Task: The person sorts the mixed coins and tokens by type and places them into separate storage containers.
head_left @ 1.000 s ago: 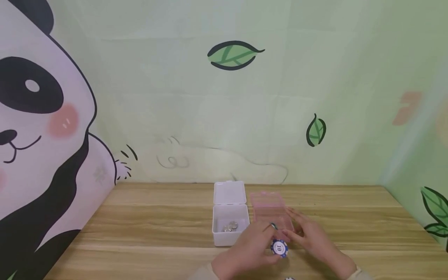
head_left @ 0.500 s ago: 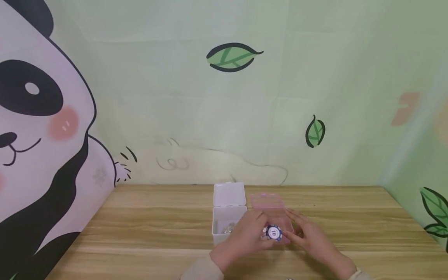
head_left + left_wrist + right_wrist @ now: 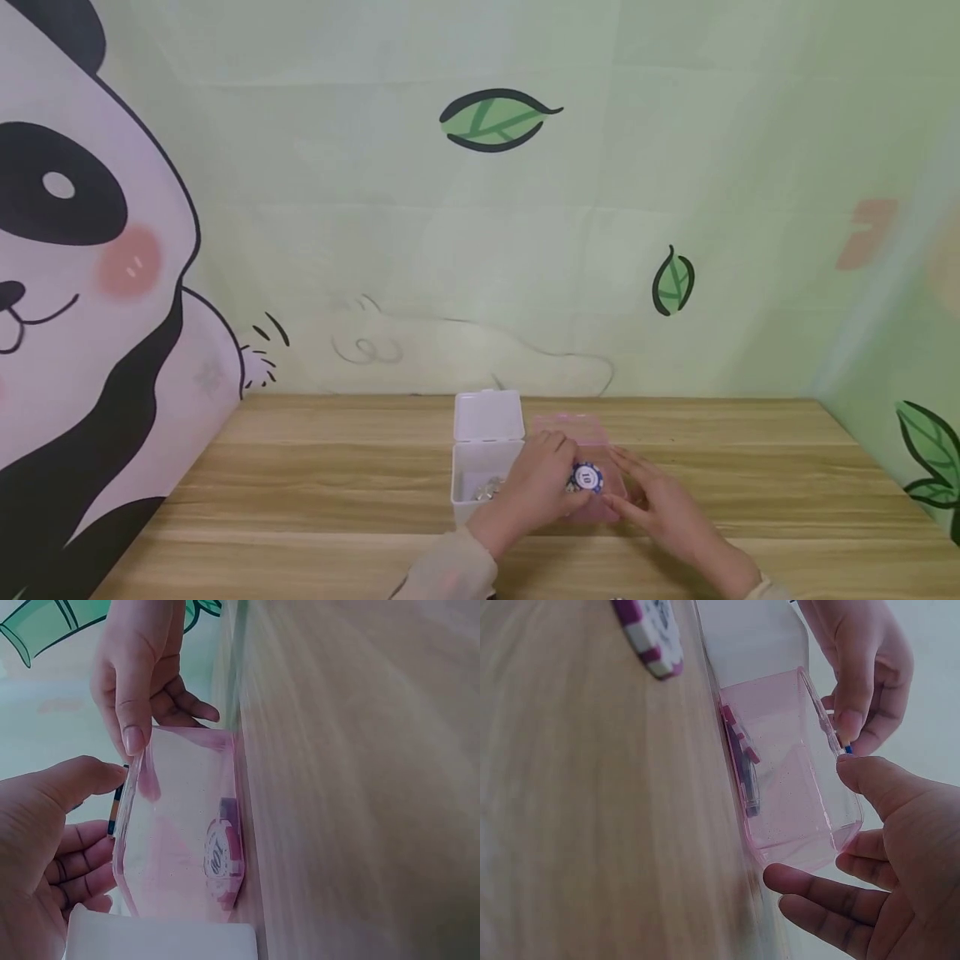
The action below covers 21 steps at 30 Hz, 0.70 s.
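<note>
My left hand [image 3: 534, 483] pinches a blue-and-white poker chip [image 3: 587, 477] marked 10 between thumb and fingers. It holds the chip at the opening of a pink see-through box [image 3: 176, 825], whose hinged lid [image 3: 568, 429] is up. On the box's right side my right hand [image 3: 671, 510] grips it, thumb at the near rim and fingers along the side wall. Through the wall, the left wrist view shows a chip [image 3: 223, 859] marked 100 at the bottom. The right wrist view shows a red-and-white chip [image 3: 741, 735] leaning on a dark one [image 3: 748, 784].
A white box [image 3: 489, 415] with its lid up stands directly left of the pink box, several silver coins [image 3: 489, 488] inside. Another chip [image 3: 652, 641] is on the wooden table [image 3: 337, 500] nearer the person. A printed cloth [image 3: 337, 208] rises behind.
My left hand has moved forward from the box's near side, bringing the 10 chip up to the opening. My right hand stays on the box.
</note>
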Each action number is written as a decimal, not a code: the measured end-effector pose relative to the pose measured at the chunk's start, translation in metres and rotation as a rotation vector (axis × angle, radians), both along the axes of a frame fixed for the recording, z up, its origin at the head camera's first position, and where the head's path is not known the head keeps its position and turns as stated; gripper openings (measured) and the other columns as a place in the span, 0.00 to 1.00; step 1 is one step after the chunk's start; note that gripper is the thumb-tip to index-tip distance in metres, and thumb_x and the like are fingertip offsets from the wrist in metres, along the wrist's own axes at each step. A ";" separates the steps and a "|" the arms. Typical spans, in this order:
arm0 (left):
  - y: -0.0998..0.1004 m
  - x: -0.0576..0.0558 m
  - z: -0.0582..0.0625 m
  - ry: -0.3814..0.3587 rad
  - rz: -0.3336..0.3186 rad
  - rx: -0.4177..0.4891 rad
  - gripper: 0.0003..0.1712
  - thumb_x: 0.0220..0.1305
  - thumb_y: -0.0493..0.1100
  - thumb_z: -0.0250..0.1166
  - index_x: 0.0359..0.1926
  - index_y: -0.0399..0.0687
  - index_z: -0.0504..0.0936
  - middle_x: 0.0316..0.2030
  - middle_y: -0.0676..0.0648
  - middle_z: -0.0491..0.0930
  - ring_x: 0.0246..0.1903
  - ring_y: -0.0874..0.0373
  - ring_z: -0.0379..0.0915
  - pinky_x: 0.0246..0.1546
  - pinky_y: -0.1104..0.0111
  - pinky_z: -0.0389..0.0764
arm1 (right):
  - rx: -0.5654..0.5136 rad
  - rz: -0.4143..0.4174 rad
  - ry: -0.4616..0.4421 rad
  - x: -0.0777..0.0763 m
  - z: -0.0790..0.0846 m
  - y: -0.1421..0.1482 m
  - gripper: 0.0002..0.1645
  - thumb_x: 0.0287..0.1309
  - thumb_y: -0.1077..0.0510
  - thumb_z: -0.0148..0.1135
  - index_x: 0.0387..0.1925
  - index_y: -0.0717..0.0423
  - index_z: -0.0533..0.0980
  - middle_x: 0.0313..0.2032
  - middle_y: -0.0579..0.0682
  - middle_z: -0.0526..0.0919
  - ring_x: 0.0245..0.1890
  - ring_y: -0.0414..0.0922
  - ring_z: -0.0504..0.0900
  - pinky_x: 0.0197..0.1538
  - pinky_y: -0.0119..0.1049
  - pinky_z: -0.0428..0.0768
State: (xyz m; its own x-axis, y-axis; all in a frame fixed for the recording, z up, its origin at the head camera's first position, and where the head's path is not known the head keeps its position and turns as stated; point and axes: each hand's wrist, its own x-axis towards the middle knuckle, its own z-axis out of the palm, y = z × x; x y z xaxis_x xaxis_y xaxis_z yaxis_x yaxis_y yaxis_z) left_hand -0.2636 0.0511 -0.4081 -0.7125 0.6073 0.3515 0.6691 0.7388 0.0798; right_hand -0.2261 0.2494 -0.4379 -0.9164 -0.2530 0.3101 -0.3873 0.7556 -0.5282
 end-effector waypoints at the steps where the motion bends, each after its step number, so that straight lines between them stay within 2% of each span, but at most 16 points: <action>1: 0.001 -0.001 0.000 -0.004 0.004 -0.003 0.21 0.53 0.58 0.69 0.38 0.48 0.77 0.34 0.55 0.75 0.37 0.62 0.67 0.45 0.72 0.72 | 0.001 -0.001 -0.007 0.000 0.000 0.000 0.40 0.58 0.45 0.64 0.67 0.60 0.64 0.66 0.62 0.68 0.22 0.25 0.69 0.28 0.25 0.74; 8: 0.005 -0.006 -0.001 -0.065 0.043 -0.010 0.23 0.52 0.59 0.71 0.39 0.48 0.77 0.35 0.54 0.75 0.38 0.61 0.67 0.46 0.71 0.72 | 0.018 0.000 -0.009 0.000 0.000 -0.001 0.41 0.58 0.45 0.63 0.67 0.60 0.64 0.67 0.62 0.67 0.22 0.26 0.69 0.33 0.27 0.76; 13: 0.007 -0.010 -0.001 -0.089 0.057 -0.022 0.24 0.52 0.60 0.71 0.39 0.49 0.77 0.36 0.54 0.75 0.39 0.61 0.68 0.50 0.69 0.72 | 0.000 0.013 -0.013 0.000 0.001 -0.001 0.40 0.58 0.47 0.64 0.67 0.63 0.64 0.67 0.63 0.67 0.23 0.26 0.70 0.30 0.25 0.76; 21: 0.011 -0.016 -0.001 -0.075 -0.013 -0.019 0.17 0.54 0.53 0.70 0.38 0.49 0.78 0.35 0.55 0.77 0.42 0.60 0.71 0.51 0.68 0.71 | -0.017 0.021 -0.017 0.000 0.000 0.001 0.39 0.58 0.51 0.65 0.66 0.63 0.64 0.65 0.62 0.70 0.22 0.27 0.69 0.28 0.25 0.74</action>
State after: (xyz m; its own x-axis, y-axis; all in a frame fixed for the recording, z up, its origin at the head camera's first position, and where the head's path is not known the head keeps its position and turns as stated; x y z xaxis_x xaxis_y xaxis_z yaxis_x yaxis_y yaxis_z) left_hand -0.2792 0.0618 -0.4090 -0.7285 0.6227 0.2855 0.6713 0.7320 0.1162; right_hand -0.2258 0.2501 -0.4374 -0.9160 -0.2673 0.2990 -0.3941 0.7384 -0.5473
